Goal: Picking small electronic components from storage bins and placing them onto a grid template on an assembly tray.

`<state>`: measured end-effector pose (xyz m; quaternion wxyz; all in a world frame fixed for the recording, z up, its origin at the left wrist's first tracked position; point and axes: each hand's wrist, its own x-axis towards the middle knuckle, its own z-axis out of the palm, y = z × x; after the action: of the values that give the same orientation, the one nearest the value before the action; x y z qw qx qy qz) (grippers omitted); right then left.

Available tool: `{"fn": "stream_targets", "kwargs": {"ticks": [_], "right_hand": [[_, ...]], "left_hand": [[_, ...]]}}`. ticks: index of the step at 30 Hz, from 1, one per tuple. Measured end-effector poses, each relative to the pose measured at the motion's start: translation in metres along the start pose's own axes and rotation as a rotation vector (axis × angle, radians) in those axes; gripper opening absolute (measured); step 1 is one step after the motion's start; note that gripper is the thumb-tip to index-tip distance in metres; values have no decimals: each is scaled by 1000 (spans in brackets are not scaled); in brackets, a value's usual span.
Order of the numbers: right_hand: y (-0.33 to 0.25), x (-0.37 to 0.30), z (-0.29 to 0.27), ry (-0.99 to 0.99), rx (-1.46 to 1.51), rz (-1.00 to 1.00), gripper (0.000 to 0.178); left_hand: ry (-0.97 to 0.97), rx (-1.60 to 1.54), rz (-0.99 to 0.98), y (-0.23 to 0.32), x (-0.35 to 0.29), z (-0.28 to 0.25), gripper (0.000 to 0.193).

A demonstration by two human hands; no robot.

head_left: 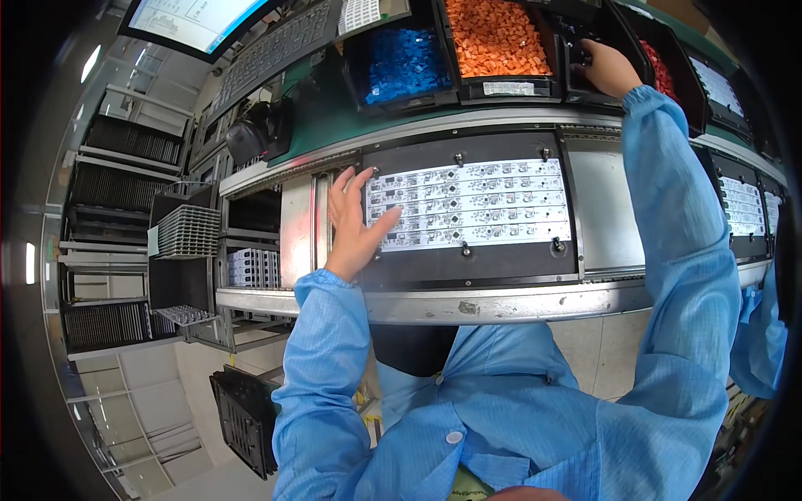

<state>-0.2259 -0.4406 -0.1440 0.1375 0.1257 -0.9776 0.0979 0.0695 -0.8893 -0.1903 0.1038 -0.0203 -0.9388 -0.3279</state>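
A white circuit board panel (510,203), made of several long strips with small parts on them, lies in a black carrier (510,269) on the conveyor in front of me. My left hand (355,230) is at the panel's left end, fingers spread, with thumb and fingertips on or just over its edge. At the upper right, my right hand (608,70) reaches into a black bin (597,25) of dark parts. Its fingers are curled together down there; what they hold, if anything, is lost in the dark.
Bins of blue parts (401,63), orange parts (497,37) and red parts (657,71) line the far side. A keyboard (271,54) and monitor (196,21) sit upper left. More boards (742,207) lie right along the conveyor's metal rail (501,309). Racks (125,188) stand left.
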Motion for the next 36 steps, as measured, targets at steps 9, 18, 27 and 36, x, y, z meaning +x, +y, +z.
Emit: {"fn": "stream_targets", "kwargs": {"ticks": [9, 18, 27, 36], "right_hand": [[83, 47, 45, -59, 1184, 329, 39], [38, 19, 1, -81, 1696, 521, 38], [-37, -37, -33, -5, 1896, 486, 27], [-167, -146, 9, -347, 688, -327, 24]], "left_hand": [[16, -78, 1, 5, -1, 4, 75], [380, -407, -93, -6, 1, 2, 20], [377, -545, -279, -25, -2, 7, 11], [297, -580, -307, -10, 4, 16, 11]]}}
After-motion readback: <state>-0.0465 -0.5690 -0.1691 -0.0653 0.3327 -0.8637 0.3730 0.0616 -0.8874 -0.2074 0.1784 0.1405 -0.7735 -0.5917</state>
